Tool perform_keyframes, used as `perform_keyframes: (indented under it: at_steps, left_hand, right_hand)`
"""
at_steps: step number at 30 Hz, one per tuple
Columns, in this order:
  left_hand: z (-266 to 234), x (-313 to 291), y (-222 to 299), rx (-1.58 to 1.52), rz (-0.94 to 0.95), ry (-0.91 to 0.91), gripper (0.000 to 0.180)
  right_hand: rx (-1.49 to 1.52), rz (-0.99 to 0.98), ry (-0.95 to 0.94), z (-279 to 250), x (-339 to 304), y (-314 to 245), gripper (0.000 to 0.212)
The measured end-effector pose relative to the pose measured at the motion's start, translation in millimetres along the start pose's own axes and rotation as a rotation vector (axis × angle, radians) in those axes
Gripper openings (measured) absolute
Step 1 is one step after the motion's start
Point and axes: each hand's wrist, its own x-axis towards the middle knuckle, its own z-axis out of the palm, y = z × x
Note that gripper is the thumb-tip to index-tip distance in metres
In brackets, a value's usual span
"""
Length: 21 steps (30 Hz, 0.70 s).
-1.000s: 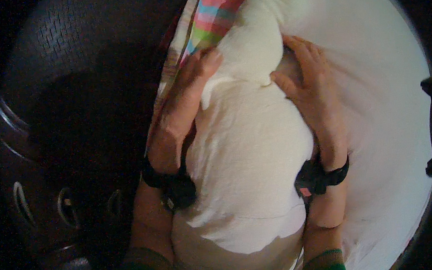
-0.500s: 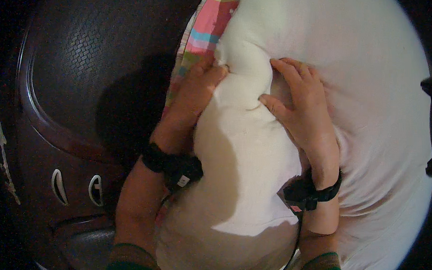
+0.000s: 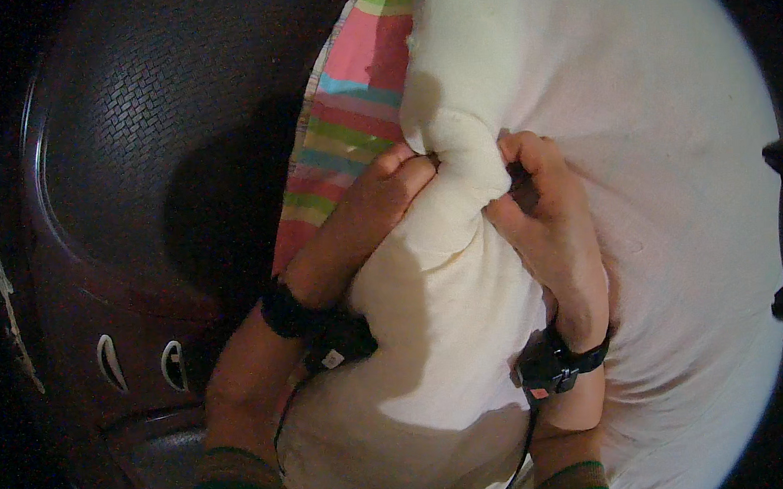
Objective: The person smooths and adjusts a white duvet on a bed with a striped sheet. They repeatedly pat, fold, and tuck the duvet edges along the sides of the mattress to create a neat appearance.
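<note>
A thick, soft roll of cream-white bedding, like a quilt, runs lengthwise between my two forearms. My left hand grips its left side, thumb pressed on the edge and fingers partly tucked beneath. My right hand is curled against the opposite side, with thumb and fingers pinching the roll. Between the hands the bedding is squeezed narrow, and a fold bulges up. Under the left hand and forearm lies a striped pink, green and blue cloth. Each wrist wears a black strapped device.
Wide white bedding, wrinkled near my right forearm, spreads across the right side. To the left stands a dark brown panel with a woven-texture inset and two pale curved pieces. Thin black cables hang from the wrist devices.
Both hands have shifted slightly toward me and closed on the roll. It is now pinched and creased between them. More of the striped cloth shows at the left.
</note>
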Motion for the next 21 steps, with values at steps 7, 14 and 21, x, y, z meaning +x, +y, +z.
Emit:
perform_keyframes:
  at_steps: [7,14,21]
  left_hand:
    - [-25.6,-1.5,20.6,-0.188,-0.628,0.409,0.026]
    - [-41.4,5.7,8.3,-0.465,-0.557,0.173,0.042]
    - [-71.9,30.4,18.9,-0.614,-0.406,-0.02,0.04]
  right_hand:
    - [-0.252,-0.157,0.286,0.2,-3.0,-25.8,0.026]
    - [-0.508,-0.008,0.185,14.1,8.1,-24.5,0.026]
    - [-0.052,0.123,0.186,11.0,-1.5,-42.2,0.024]
